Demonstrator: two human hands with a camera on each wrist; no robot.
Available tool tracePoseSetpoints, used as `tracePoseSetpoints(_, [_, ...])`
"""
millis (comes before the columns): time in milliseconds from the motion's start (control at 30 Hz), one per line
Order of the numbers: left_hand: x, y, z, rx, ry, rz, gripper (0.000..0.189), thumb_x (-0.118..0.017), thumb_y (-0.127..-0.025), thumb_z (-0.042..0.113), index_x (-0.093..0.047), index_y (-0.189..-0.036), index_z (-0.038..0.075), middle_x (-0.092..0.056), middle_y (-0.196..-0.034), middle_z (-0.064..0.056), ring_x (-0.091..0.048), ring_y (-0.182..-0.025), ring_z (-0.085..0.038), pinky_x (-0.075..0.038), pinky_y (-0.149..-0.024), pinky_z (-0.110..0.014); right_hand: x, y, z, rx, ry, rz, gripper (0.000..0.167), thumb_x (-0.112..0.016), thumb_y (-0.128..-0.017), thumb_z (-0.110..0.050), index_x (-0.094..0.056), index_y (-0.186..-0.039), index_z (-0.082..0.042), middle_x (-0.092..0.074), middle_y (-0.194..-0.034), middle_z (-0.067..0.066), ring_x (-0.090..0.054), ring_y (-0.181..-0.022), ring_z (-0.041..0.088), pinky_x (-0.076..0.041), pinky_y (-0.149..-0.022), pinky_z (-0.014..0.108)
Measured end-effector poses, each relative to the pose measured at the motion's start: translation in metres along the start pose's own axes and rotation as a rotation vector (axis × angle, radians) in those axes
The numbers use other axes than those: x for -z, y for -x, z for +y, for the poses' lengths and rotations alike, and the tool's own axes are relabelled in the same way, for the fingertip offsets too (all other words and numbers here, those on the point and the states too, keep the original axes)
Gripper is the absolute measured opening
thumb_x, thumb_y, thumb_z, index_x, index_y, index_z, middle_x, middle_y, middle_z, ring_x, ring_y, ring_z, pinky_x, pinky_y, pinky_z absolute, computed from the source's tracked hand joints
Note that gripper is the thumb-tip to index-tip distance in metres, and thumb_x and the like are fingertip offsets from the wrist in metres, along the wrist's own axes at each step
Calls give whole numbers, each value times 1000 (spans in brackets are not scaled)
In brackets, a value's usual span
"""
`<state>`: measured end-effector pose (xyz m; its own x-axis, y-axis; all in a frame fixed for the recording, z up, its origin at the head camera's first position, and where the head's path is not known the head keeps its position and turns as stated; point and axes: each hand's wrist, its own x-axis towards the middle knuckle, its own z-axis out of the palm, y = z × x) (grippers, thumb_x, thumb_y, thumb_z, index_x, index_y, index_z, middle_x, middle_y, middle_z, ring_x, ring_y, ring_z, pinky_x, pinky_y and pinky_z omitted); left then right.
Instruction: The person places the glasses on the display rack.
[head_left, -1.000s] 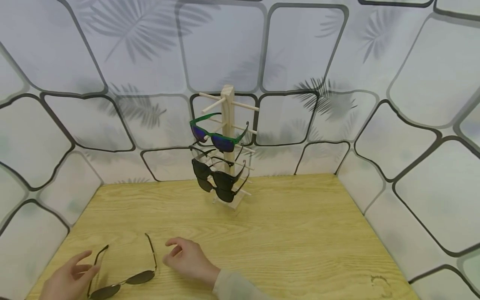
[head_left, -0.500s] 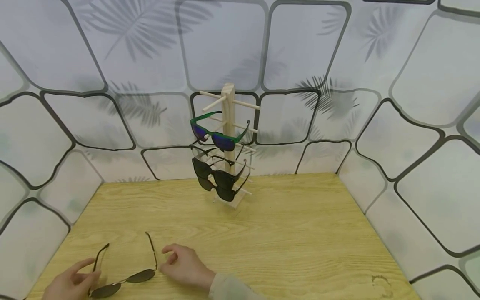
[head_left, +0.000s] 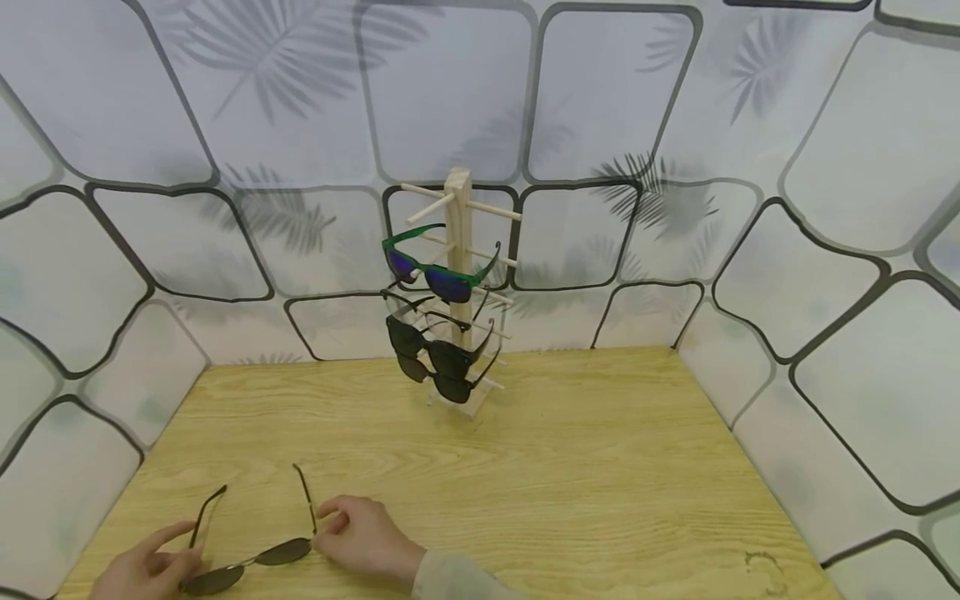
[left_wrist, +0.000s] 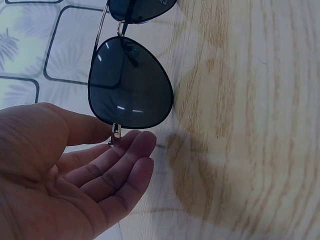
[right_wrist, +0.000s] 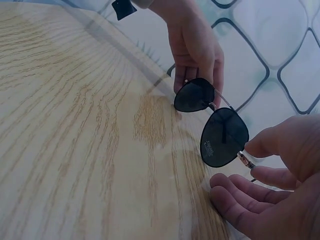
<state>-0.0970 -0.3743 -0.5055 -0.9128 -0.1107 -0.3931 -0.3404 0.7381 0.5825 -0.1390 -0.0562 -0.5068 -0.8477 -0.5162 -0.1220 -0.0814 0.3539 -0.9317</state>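
A pair of aviator sunglasses [head_left: 283, 552] with dark lenses and thin metal rims is at the table's front left, temples unfolded and pointing away from me. My left hand [head_left: 146, 567] pinches it by the left hinge; in the left wrist view the thumb and index finger meet at that hinge beside the dark lens [left_wrist: 131, 85]. At the opposite end, my right hand [head_left: 367, 537] has thumb and index finger on the other hinge, seen closely in the right wrist view beside the near lens [right_wrist: 225, 137]. The remaining fingers of both hands curl loosely below.
Toward the back stands a wooden eyewear rack [head_left: 459, 225] with pegs. It carries green-framed sunglasses [head_left: 448, 283], thin dark-framed glasses [head_left: 450, 319] and black sunglasses [head_left: 450, 360], one pair above another. Patterned walls [head_left: 600, 100] enclose the wood-grain table [head_left: 600, 467].
My right hand has moved left and slightly down, from beside the aviator sunglasses to their right hinge. My left hand has closed in on the left hinge. The sunglasses have barely shifted.
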Motion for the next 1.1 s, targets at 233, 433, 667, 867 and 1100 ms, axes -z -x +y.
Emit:
tracePoseSetpoints(233, [-1,0,-1,-21,-12,26,66,-58,-107,27,-35,-151,-17,-82,-100,-11,-75,-79,-10,-55,-67,-24,-2,-2,0,1,-11,2,27,-74,-95,-20,-76,-121,-11,-71,-86,-10,-59,-73,-4,-50,-66,17])
tracePoseSetpoints(433, [-1,-1,-3,-31,-42,36,66,-60,-107,28,-38,-151,-17,-83,-99,-9,-78,-85,-15,-55,-69,-24,-2,-2,-1,0,-47,5,27,-74,-96,-19,-75,-121,-9,-74,-85,-8,-62,-67,-3,-51,-65,16])
tracePoseSetpoints(667, [-2,0,-1,-26,-31,40,65,-61,-107,26,-39,-151,-15,-83,-99,-9,-76,-81,-9,-54,-68,-22,-5,-5,1,-19,-73,22,25,-73,-96,-18,-76,-119,-9,-75,-86,-8,-64,-66,-2,-51,-65,16])
tracePoseSetpoints(867, [-2,2,1,-14,-16,32,65,-60,-107,28,-39,-152,-15,-82,-100,-10,-77,-85,-14,-56,-69,-25,-7,-7,-1,-72,-226,40,19,-72,-97,-12,-76,-114,-8,-75,-83,-5,-69,-64,8,-55,-58,20])
tracePoseSetpoints(1100, [-2,4,3,4,-3,24,66,-59,-109,31,-39,-152,-15,-82,-100,-10,-77,-89,-19,-59,-70,-29,-11,-7,0,-95,-328,70,14,-72,-95,-6,-76,-109,-6,-77,-81,2,-68,-62,9,-59,-58,22])
